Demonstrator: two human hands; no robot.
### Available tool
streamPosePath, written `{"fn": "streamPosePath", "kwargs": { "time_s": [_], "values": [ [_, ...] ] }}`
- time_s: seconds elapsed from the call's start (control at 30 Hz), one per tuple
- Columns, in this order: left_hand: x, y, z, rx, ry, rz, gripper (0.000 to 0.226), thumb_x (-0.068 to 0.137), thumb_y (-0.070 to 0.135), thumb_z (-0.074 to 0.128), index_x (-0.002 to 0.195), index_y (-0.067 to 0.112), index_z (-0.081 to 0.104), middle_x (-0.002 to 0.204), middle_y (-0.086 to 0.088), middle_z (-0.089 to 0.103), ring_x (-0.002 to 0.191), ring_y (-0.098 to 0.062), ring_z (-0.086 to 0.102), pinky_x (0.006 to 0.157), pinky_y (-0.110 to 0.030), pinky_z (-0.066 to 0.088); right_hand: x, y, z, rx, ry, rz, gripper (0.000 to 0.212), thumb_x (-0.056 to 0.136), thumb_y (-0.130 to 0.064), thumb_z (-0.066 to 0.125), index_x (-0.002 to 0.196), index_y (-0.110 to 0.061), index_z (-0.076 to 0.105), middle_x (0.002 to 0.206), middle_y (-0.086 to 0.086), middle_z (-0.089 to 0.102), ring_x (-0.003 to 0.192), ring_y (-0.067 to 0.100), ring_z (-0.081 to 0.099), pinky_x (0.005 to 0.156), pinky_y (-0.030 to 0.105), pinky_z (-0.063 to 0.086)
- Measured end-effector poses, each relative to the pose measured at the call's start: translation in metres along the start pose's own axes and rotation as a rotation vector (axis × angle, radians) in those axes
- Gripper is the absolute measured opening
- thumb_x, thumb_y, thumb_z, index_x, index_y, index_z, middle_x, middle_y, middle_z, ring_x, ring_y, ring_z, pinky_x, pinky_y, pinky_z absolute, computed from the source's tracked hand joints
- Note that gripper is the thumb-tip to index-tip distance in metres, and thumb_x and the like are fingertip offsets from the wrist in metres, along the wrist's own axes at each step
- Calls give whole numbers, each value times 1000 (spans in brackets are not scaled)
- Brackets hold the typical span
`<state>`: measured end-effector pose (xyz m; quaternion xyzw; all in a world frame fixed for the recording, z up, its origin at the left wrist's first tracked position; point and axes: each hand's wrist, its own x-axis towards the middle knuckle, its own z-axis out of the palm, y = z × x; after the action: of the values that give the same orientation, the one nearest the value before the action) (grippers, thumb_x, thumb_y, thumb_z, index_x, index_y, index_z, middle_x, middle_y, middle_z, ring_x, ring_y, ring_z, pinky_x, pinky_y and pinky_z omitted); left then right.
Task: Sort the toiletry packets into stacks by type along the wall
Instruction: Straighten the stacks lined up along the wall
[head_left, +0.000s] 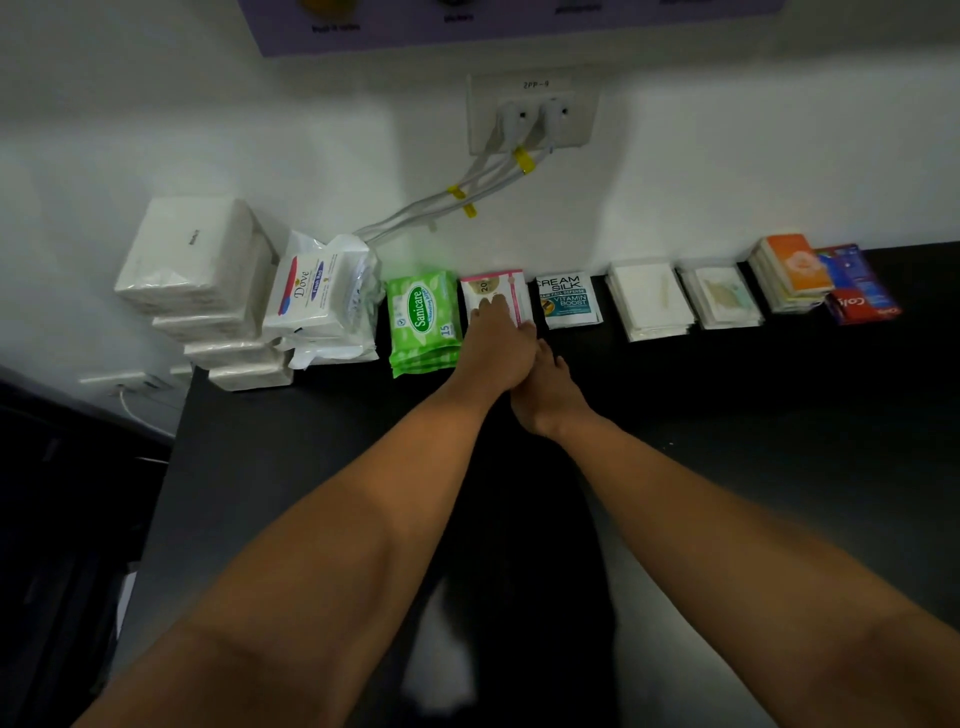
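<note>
Head: left grip (498, 348) flat-fingered on pink packet (511, 290) between Sanicare stack (423, 317), Cream Silk sachet (566, 301); right grip (548, 395) unclear.

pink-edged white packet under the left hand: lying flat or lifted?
Flat. The pink-edged white packet lies face up on the black counter by the wall, printed side showing; the left hand rests fingers on it.

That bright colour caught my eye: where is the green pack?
Head view, left of centre by the wall: the green pack lies between the Dove pack and the pink-edged packet.
</note>
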<state>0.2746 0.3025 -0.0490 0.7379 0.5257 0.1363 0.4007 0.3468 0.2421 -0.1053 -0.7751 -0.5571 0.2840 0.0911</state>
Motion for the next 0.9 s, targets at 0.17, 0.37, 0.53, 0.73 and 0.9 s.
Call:
{"fn": "streamPosePath", "kwargs": {
  "time_s": [0.17, 0.37, 0.53, 0.73, 0.9],
  "values": [
    [14, -12, 14, 118, -41, -36, 52, 101, 25, 45, 145, 0, 35, 150, -22, 35, 143, -40, 28, 115, -48, 30, 1, -1, 3, 18, 33, 29, 76, 99, -19, 41, 158, -16, -6, 166, 5, -8, 153, 22, -10, 123, 41, -3],
    [28, -14, 16, 64, -18, -90, 63, 99, 31, 50, 151, 6, 28, 155, -21, 29, 142, -39, 32, 115, -52, 33, 4, 2, 2, 15, 32, 46, 78, 97, -15, 43, 158, -14, -6, 165, 6, -13, 152, 23, -13, 122, 42, -4],
    [36, -12, 15, -7, 44, -126, 62, 98, 28, 54, 150, 5, 29, 151, -20, 34, 135, -39, 43, 107, -44, 39, 6, 8, 4, 60, 51, 15, 66, 102, -20, 36, 159, -17, 3, 166, 5, -8, 152, 22, -11, 122, 42, -3],
    [37, -12, 18, -21, 63, -117, 59, 97, 30, 55, 146, 4, 35, 150, -17, 35, 133, -37, 45, 104, -43, 41, 7, 13, 6, 82, 68, -19, 61, 104, -20, 34, 159, -18, 8, 166, 4, -4, 153, 22, -9, 122, 42, -3],
    [39, -13, 20, -31, 67, -110, 57, 97, 32, 57, 143, 4, 38, 149, -18, 36, 131, -37, 47, 105, -43, 41, 6, 13, 4, 104, 72, -17, 60, 104, -19, 35, 159, -18, 10, 166, 4, -2, 153, 21, -8, 122, 41, -2]
  ]
}}
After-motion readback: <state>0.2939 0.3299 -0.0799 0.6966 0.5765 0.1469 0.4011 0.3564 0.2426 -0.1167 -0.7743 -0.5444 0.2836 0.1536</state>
